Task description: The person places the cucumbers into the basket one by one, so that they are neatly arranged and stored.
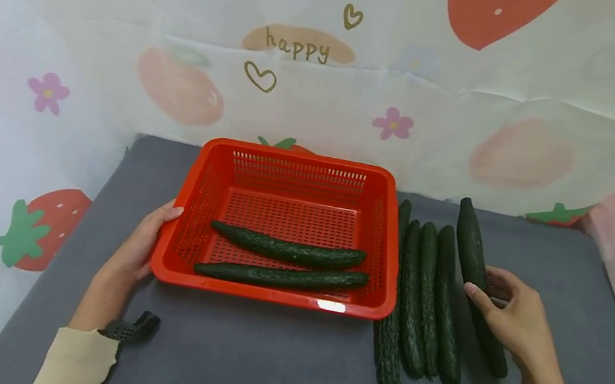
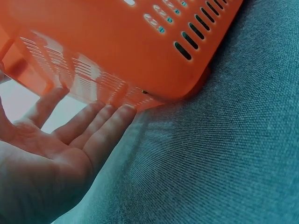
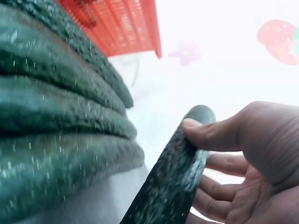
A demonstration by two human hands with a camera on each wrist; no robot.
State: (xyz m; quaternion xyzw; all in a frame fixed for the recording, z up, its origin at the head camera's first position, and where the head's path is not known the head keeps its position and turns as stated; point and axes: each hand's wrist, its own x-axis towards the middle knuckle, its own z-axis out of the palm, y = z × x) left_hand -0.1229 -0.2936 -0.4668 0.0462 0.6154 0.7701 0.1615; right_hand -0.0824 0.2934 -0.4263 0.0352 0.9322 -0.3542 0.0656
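My right hand (image 1: 517, 316) holds a dark green cucumber (image 1: 470, 241) between thumb and fingers at the right of the table. In the right wrist view the thumb presses on top of this cucumber (image 3: 166, 182), with the fingers on its other side. On the left, my left hand (image 1: 139, 242) grips the side of a red plastic basket (image 1: 273, 294), thumb over the rim. Its fingertips touch the basket's outer wall (image 2: 112, 51) in the left wrist view. Two cucumbers (image 1: 286, 248) lie crosswise inside the basket, toward its near side.
Several more cucumbers (image 1: 418, 297) lie side by side between the basket and my right hand, the leftmost partly hidden by the basket's rim. A grey cloth (image 1: 257, 358) covers the table. Behind it hangs a white curtain (image 1: 307, 118) with strawberry and flower prints.
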